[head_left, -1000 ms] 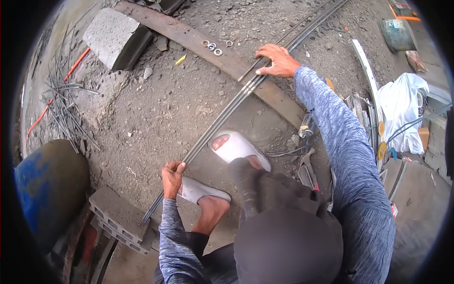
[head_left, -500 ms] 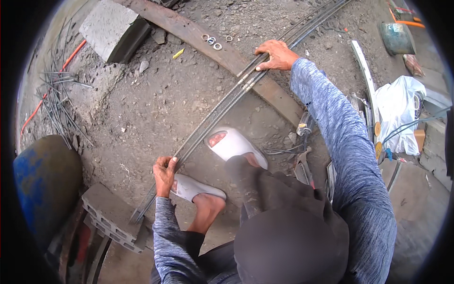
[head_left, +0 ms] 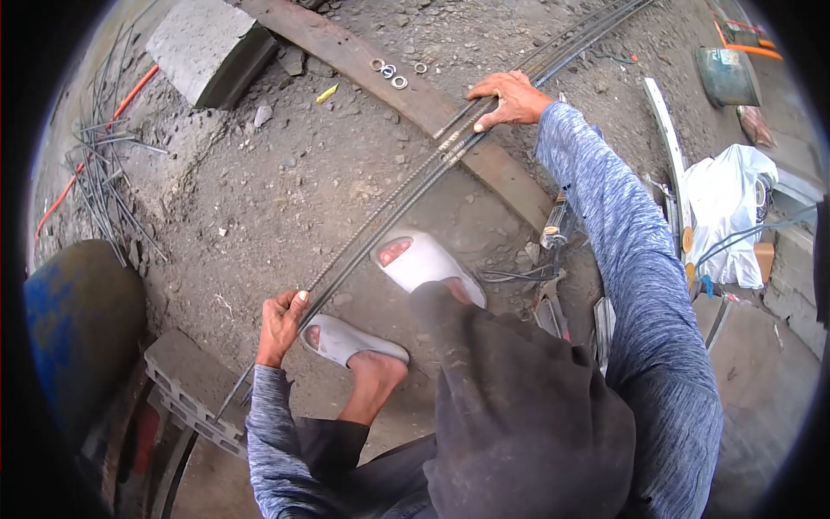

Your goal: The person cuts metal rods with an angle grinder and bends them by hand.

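Observation:
Several long steel rebars (head_left: 398, 202) run diagonally from the upper right down to the lower left, past my feet. Low on the bars, my left hand (head_left: 281, 322) is closed around them, thumb on top. Farther up, my right hand (head_left: 510, 101) grips the same bundle, its fingers over the far side and thumb on the near side. Between the hands the bars cross a wooden plank (head_left: 506, 177) on the ground. Their lower ends pass over a hollow concrete block (head_left: 192, 381).
Metal rings (head_left: 399, 82) lie on the plank. A solid concrete block (head_left: 203, 52) sits at upper left, above loose cut rods (head_left: 108, 173). A blue-stained rounded container (head_left: 82, 320) stands at left. On the right are a white plastic bag (head_left: 726, 208) and a bucket (head_left: 726, 76).
My left hand has shifted slightly left and down along the rebars, still gripping. The right hand keeps nearly the same place. Near the hollow block, the bars' lower ends have spread apart.

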`<state>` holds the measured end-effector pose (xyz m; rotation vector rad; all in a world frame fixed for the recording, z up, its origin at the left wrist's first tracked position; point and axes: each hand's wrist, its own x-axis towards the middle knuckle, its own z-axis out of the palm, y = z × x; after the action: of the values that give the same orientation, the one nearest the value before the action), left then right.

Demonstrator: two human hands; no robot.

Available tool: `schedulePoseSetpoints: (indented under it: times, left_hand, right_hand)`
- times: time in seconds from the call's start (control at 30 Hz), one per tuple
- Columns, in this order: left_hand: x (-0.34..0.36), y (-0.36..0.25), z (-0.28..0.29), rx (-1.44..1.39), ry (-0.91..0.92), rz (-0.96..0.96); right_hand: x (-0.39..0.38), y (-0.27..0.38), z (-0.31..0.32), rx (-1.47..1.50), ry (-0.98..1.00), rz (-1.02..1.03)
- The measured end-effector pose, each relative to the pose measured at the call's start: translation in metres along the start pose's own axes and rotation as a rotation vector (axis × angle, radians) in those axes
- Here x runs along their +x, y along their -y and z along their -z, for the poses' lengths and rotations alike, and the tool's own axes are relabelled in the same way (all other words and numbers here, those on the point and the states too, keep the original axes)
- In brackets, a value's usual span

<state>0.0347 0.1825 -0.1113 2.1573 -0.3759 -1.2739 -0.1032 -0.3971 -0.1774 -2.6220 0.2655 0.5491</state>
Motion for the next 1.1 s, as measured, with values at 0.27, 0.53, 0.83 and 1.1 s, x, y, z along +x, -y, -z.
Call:
schedulePoseSetpoints:
  times: [0.27,0.53,0.83,1.1]
  left_hand:
    - [0.016,0.008,0.008,-0.413,0.377,0.424]
    - [-0.042,-0.072,-0.001,-0.164,0.19,0.363]
    - [-0.102,-0.329,-0.033,1.003,-0.411,-0.11]
    - [-0.063,-0.104,-0.026,0.372,-0.304,0.103]
  right_hand:
    - [0.015,0.01,0.004,0.018,0.102,-0.036]
    - [0.033,0.018,0.004,-0.014,0.241,-0.168]
    - [0.035,0.007,-0.002,0.015,0.262,-0.184]
    - [0.037,0.011,-0.003,0.014,0.163,-0.15]
